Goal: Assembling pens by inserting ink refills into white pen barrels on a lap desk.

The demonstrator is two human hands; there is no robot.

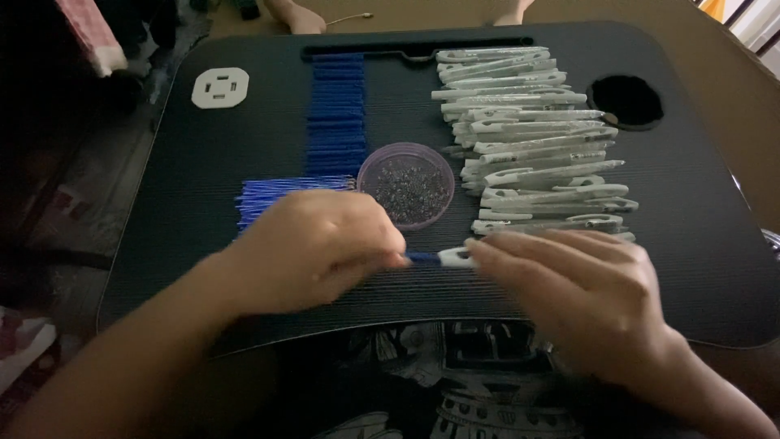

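Note:
My left hand (313, 248) pinches a thin blue refill (422, 258) at its left end. My right hand (581, 289) grips a white pen barrel (457, 258), whose tip meets the refill between the two hands. Both hands hover low over the front of a black lap tray (203, 203). Just behind them stands a small round clear dish (406, 185) of tiny dark beads. A pile of white pen barrels (536, 146) lies behind my right hand. Blue refills (276, 195) lie in a bundle behind my left hand.
A second row of blue refills (337, 110) runs up the tray's middle. A white socket-shaped plate (220, 87) sits at the tray's back left, a round cup hole (626, 101) at the back right, a long slot (374, 50) along the far edge. Patterned fabric (463, 390) shows below the tray.

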